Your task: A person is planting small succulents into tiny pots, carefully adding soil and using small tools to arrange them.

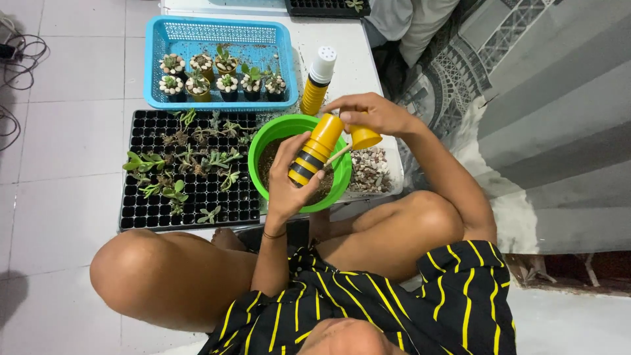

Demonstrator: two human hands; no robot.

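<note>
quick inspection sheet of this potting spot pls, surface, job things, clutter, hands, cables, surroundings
surface: white tiled floor, with a pale mat under the trays
job's things: stack of yellow and black pots held over a green bowl of soil; single yellow pot pulled off the top
clutter: black seedling tray with small succulents; blue basket of potted plants; second pot stack standing upright; tub of pebbles
hands: left hand grips the stack; right hand holds the single pot
cables: dark cables loose on the floor at the left edge
surroundings: grey patterned curtain on the right
</note>
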